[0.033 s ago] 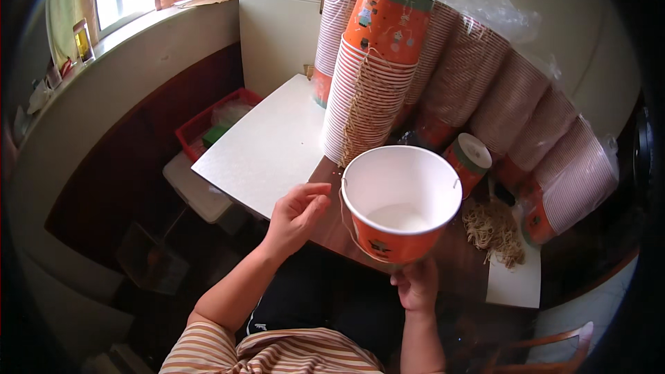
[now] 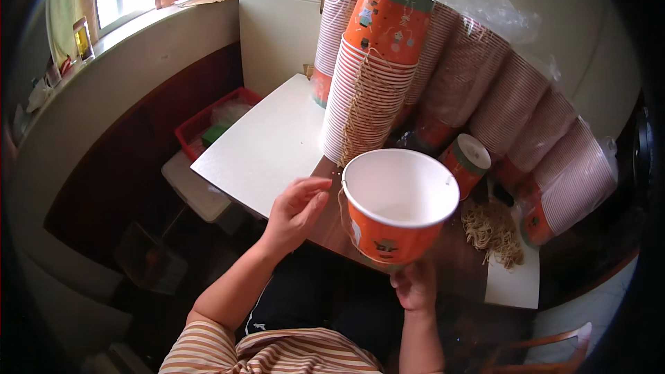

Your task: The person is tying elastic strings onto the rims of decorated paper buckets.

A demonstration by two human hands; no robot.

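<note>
Item: 1 orange paper bucket (image 2: 395, 235), white inside, mouth up and tilted slightly toward me, in front of my torso, over the near edge of the brown tabletop (image 2: 460, 278). Fitted with 1 thin cord handle (image 2: 340, 201), hanging down its left side.

My right hand (image 2: 417, 287): at the bucket's base, fingers bent; whether they pinch it or only prop it, I cannot tell.

My left hand (image 2: 296, 211): just left of the bucket, fingers loosely curved, thumb near the index finger, grasping nothing.

Behind the bucket: 1 tall stack of nested, inverted buckets (image 2: 370, 90), cords down its side.

Right of the bucket: 1 tangled heap of tan cords (image 2: 493, 232); 1 orange tub with green band (image 2: 463, 172); beyond, several plastic-wrapped bucket stacks (image 2: 509, 104).
</note>
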